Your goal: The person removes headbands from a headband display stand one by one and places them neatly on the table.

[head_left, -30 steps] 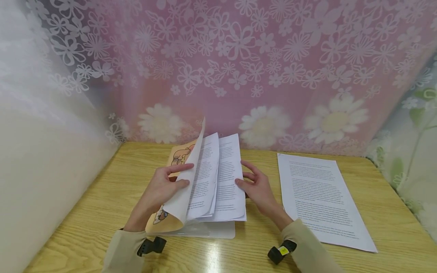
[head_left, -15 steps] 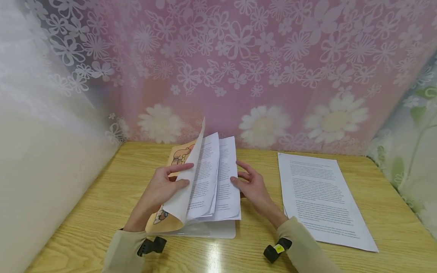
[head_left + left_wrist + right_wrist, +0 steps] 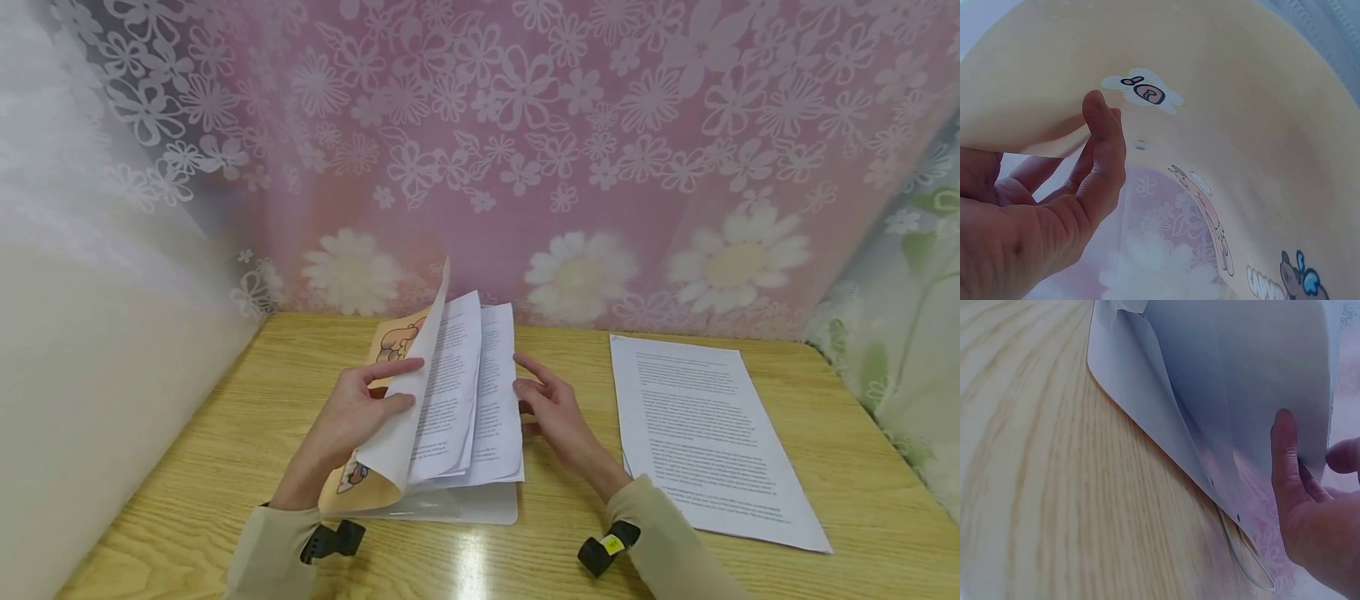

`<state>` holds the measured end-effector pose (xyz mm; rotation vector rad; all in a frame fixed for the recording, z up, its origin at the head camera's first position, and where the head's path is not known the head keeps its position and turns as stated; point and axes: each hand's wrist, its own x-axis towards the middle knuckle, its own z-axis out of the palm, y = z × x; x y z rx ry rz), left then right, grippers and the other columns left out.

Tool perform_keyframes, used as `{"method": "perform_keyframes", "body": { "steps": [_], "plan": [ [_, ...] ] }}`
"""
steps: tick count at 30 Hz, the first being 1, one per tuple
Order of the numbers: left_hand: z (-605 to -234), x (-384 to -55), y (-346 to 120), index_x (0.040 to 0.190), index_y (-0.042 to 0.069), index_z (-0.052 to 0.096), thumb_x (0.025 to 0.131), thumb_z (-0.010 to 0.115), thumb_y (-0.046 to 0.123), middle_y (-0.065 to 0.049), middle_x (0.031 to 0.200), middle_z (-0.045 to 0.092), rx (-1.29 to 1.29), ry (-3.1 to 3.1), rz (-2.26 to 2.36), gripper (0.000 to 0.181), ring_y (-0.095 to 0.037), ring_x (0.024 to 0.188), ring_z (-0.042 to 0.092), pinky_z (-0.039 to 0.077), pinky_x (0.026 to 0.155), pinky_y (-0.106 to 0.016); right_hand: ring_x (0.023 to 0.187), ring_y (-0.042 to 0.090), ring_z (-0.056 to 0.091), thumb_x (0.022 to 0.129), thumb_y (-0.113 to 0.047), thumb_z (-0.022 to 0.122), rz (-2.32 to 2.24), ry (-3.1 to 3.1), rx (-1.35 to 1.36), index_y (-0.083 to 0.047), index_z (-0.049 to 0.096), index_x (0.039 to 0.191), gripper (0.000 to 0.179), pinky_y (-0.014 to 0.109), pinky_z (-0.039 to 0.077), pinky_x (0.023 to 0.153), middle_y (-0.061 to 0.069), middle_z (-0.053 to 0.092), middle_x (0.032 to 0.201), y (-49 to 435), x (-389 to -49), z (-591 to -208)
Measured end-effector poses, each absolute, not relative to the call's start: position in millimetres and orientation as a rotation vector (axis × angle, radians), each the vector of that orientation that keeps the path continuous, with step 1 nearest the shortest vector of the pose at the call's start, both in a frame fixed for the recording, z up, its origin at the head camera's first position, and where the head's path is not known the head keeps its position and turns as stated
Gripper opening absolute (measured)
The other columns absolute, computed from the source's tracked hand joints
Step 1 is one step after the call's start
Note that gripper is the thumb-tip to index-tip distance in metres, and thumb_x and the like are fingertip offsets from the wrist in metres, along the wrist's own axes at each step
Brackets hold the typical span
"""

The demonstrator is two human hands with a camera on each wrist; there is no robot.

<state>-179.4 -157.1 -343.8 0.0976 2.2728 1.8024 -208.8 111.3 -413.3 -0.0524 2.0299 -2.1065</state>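
Note:
A folder with an orange cartoon-printed cover (image 3: 397, 329) lies on the table, its cover raised and bent back. My left hand (image 3: 367, 408) pinches the cover's free edge between thumb and fingers; the left wrist view shows the cover's printed outside. Inside the folder, printed sheets (image 3: 450, 375) lean in two offset groups, the right-hand sheets (image 3: 497, 400) partly behind the left ones. At those sheets' right edge is my right hand (image 3: 555, 412), its thumb and forefinger tips touching the edge. From the right wrist view, extended fingers (image 3: 1284, 444) lie against the sheets' back.
A separate printed sheet stack (image 3: 705, 442) lies at the right on the wooden table (image 3: 187, 467). The folder's pale back panel (image 3: 487, 506) shows below the sheets. A thin cord loop (image 3: 1241, 562) hangs from its edge. Floral curtains (image 3: 480, 167) enclose the table.
The right-hand sheets have slid left, further behind the left group. My right hand moved left with them, and its thumb went from their front face to their edge. The left hand stayed put.

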Motion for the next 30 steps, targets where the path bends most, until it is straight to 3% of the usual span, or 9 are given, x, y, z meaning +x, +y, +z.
{"method": "perform_keyframes", "body": {
  "steps": [7, 17, 25, 30],
  "plan": [
    [-341.9, -178.5, -158.7, 0.131, 0.02, 0.057, 0.087, 0.06, 0.007, -0.024, 0.113, 0.061, 0.088, 2.244, 1.819, 0.046, -0.025, 0.076, 0.068, 0.057, 0.061, -0.039, 0.087, 0.019, 0.067, 0.098, -0.018, 0.05, -2.119, 1.981, -0.126, -0.028, 0.04, 0.143, 0.047, 0.038, 0.057, 0.069, 0.017, 0.059, 0.123, 107.4, -210.9, -416.3],
    [-341.2, -178.0, -159.0, 0.132, 0.019, 0.057, 0.087, 0.06, 0.006, -0.024, 0.114, 0.059, 0.095, 2.244, 1.835, 0.047, -0.024, 0.076, 0.068, 0.057, 0.06, -0.039, 0.074, 0.02, 0.061, 0.097, -0.02, 0.052, -2.05, 2.046, -0.166, -0.03, 0.039, 0.143, 0.048, 0.027, 0.051, 0.051, 0.015, 0.059, 0.123, 100.8, -209.6, -418.8],
    [-342.7, -179.4, -158.9, 0.132, 0.017, 0.057, 0.087, 0.06, 0.005, -0.025, 0.115, 0.059, 0.109, 2.238, 1.857, 0.047, -0.024, 0.077, 0.068, 0.057, 0.06, -0.04, 0.068, 0.02, 0.058, 0.097, -0.018, 0.053, -1.982, 2.123, -0.174, -0.029, 0.039, 0.143, 0.049, 0.029, 0.052, 0.05, 0.014, 0.059, 0.124, 93.2, -213.2, -421.4],
    [-343.2, -180.7, -158.7, 0.132, 0.017, 0.058, 0.087, 0.06, 0.005, -0.02, 0.123, 0.056, 0.119, 2.249, 1.856, 0.047, -0.023, 0.078, 0.068, 0.057, 0.06, -0.04, 0.072, 0.022, 0.06, 0.097, -0.016, 0.052, -1.966, 2.13, -0.168, -0.026, 0.036, 0.145, 0.052, 0.036, 0.053, 0.05, 0.015, 0.057, 0.128, 89.1, -216.0, -424.5]
  ]
}}
